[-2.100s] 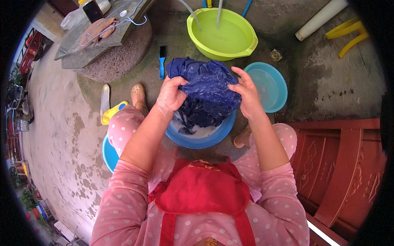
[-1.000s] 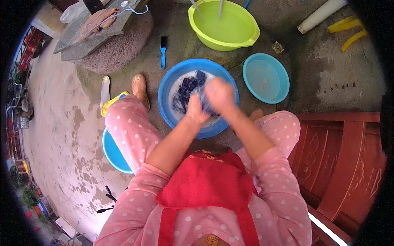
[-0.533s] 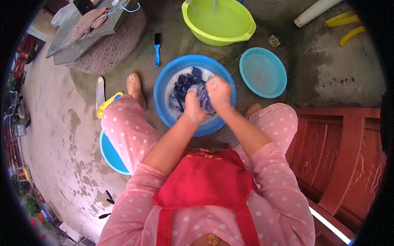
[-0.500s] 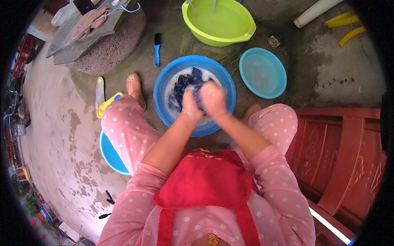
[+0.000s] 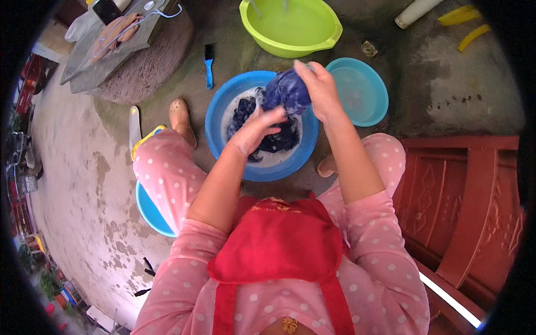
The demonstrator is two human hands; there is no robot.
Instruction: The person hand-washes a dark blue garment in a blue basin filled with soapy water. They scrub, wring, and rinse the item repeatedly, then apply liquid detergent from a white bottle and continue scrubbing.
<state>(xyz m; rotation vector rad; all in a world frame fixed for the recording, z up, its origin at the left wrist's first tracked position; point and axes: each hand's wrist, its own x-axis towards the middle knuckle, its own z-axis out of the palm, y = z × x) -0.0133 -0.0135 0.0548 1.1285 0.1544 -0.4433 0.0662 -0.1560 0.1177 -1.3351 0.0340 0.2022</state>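
Note:
A wet, dark blue cloth (image 5: 287, 92) is bunched up and raised over the far side of a blue basin (image 5: 219, 158). My right hand (image 5: 322, 92) grips its right end, thumb on top. Below its left side, my left hand (image 5: 257, 131) holds the lower edge, some fingers stretched out and foam on the skin. More dark cloth (image 5: 279, 139) lies in the sudsy water underneath; whether it joins the raised part, I cannot tell.
Beyond stands a yellow-green basin (image 5: 293, 50) of cloudy water; a turquoise basin (image 5: 365, 114) with water is at right. A blue-handled brush (image 5: 209, 70) lies left of the blue basin. A red carved wooden piece (image 5: 430, 195) is near my right leg, a stone slab (image 5: 103, 75) far left.
From close together low over the basin, my hands have moved apart. The right one has gone up and right with the bunched cloth, baring more dark cloth in the suds.

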